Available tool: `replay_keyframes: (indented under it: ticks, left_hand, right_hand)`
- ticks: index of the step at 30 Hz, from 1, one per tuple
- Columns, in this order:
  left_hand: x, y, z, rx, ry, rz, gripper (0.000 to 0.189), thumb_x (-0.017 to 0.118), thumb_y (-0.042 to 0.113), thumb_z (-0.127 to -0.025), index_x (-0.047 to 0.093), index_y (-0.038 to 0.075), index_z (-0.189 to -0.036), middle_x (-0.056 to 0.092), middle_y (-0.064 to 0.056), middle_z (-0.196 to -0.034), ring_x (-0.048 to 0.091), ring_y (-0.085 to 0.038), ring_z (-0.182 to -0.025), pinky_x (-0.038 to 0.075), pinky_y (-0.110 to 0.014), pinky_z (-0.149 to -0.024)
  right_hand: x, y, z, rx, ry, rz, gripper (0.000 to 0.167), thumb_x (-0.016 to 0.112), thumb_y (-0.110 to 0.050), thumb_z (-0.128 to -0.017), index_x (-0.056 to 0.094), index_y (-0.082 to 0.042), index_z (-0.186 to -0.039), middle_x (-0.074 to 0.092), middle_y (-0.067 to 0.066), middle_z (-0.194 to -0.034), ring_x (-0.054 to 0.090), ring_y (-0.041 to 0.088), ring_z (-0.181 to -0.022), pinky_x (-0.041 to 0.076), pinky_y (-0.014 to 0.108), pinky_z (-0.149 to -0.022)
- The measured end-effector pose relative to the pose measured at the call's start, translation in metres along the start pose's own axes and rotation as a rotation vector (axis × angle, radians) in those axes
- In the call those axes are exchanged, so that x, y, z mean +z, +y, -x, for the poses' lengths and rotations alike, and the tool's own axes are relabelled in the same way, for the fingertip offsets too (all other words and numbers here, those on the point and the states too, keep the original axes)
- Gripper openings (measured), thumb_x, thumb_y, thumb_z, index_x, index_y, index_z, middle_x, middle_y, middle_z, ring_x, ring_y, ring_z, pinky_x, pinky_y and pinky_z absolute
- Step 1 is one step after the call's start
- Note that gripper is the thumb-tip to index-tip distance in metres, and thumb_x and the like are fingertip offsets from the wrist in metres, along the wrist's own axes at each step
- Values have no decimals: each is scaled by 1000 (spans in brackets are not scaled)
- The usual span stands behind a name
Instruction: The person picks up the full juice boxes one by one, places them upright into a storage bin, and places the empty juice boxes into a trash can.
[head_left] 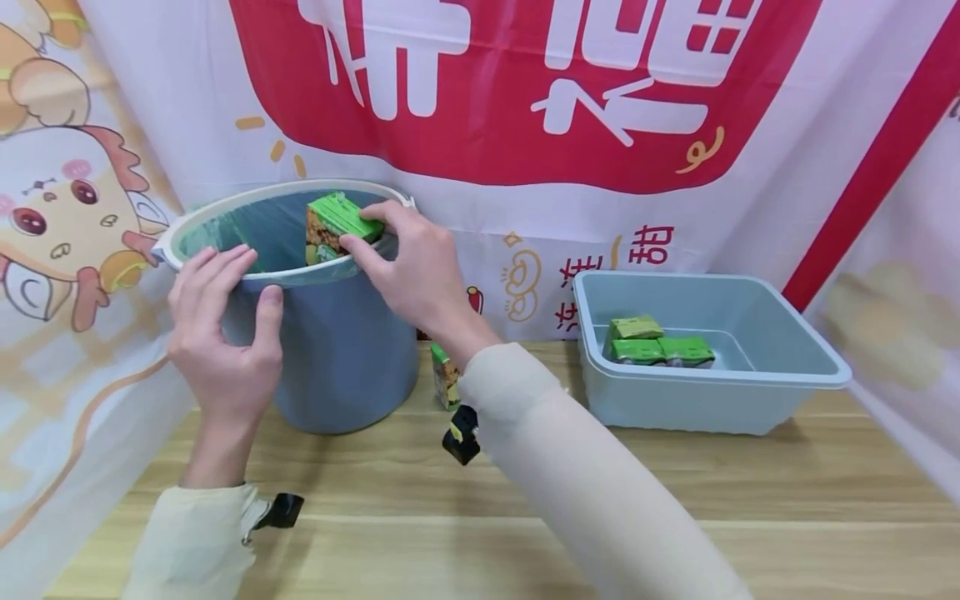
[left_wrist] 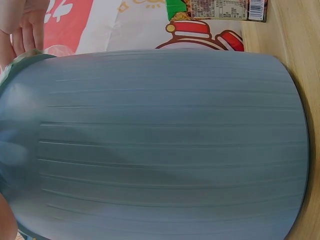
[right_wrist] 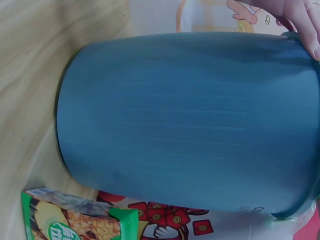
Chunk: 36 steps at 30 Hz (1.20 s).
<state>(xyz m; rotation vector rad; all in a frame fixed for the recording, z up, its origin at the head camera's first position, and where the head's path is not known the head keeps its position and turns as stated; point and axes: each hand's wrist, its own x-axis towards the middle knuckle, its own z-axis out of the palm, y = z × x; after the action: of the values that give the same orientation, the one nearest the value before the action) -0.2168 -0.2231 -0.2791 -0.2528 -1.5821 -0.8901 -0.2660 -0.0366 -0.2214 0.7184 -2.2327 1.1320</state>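
Observation:
A blue-grey trash bin point(head_left: 341, 358) with a pale rim and a thin plastic liner point(head_left: 225, 229) stands at the left of the table. Over its mouth, my right hand point(head_left: 416, 258) pinches a small green-and-brown carton point(head_left: 341, 218) between thumb and fingers. My left hand point(head_left: 225, 333) is at the near left rim, its fairly straight fingers over the edge and the thumb outside. Another carton point(right_wrist: 75, 220) of the same look stands on the table to the right of the bin. Each wrist view is mostly filled by the bin's side.
To the right, a light blue plastic tub point(head_left: 675, 400) holds several green cartons point(head_left: 637, 350) in its left part. A white cloth with red print point(head_left: 480, 150) hangs behind, and a cartoon-printed cloth point(head_left: 67, 208) hangs at the left. The table point(head_left: 420, 533) has a wood-grain top.

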Motion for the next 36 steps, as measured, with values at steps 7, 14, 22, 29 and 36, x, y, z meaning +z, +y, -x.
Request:
replay_keyframes:
  ticks: [7,14,22,29,36]
  left_hand:
    - [0,2,0,4,-7,-3,42,71,25,-91,77,-1,-124,75,-20,-130,59,-32,-140,35,-38,-127]
    - [-2,9,-1,9,10,15,41,71,24,-91,77,-2,-122,75,-24,-127,60,-36,-138,35,-39,-126]
    - [1,1,0,16,2,8,43,71,27,-91,77,-1,-122,75,-22,-129,60,-34,-139,35,-40,-126]
    - [0,-6,3,6,-17,-12,42,72,27,-92,77,2,-125,75,-18,-131,58,-30,-141,35,-38,-127]
    - [0,5,0,10,7,12,41,71,25,-91,77,-1,-122,75,-22,-129,59,-34,-139,35,-40,-127]
  right_hand:
    - [-5,0,-4,-7,-65,66,42,73,-36,-100,69,-14,-136,74,1,-131,68,12,-108,56,20,-91]
    - [-4,-2,-3,-13,-107,61,42,72,-38,-101,69,-15,-136,74,0,-132,68,12,-114,56,20,-96]
    - [-7,3,0,-11,-109,4,44,73,-37,-100,67,-14,-137,72,0,-136,67,12,-120,54,21,-103]
    - [-16,11,3,46,-186,-205,49,76,-38,-98,65,-16,-141,68,-2,-142,63,13,-131,55,30,-109]
    - [-32,24,9,61,-201,-443,53,78,-31,-96,62,-19,-145,65,-3,-148,62,12,-138,55,34,-110]
